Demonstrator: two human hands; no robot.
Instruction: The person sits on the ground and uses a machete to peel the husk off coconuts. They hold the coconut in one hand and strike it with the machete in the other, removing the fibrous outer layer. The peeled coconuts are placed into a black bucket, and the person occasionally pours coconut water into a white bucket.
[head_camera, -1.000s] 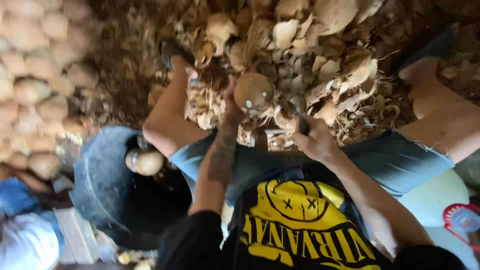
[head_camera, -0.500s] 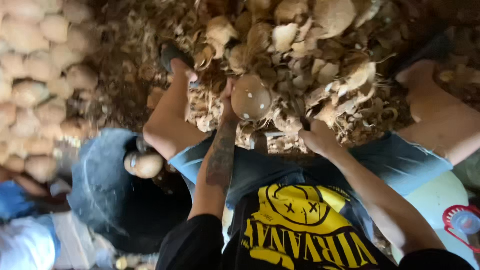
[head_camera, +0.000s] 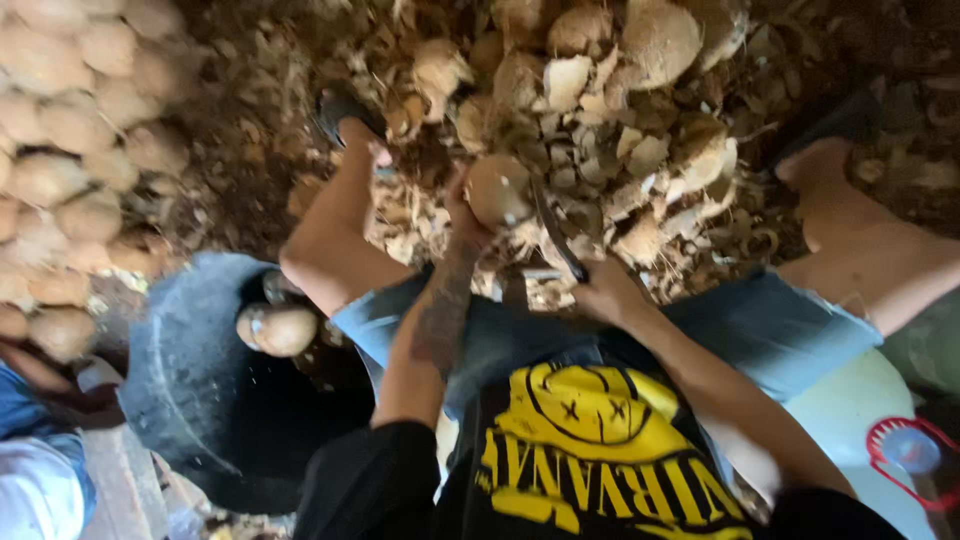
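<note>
A: Which step is this?

B: Trimming, I judge. The left hand (head_camera: 462, 208) is curled around a rounded coconut (head_camera: 498, 190), holding it up over the heap of husk pieces (head_camera: 640, 150). The right hand (head_camera: 600, 290) is closed on the handle of a dark blade (head_camera: 555, 235), whose edge sits just beside the nut.

A: And next?

B: Probably a controlled cut, with the 2 hands kept apart. 1 peeled coconut (head_camera: 278, 328) lies in the black tub (head_camera: 190, 400).

a dark tub (head_camera: 190, 380) holds one peeled coconut (head_camera: 278, 328), beside stacked pale coconuts (head_camera: 60, 150).
</note>
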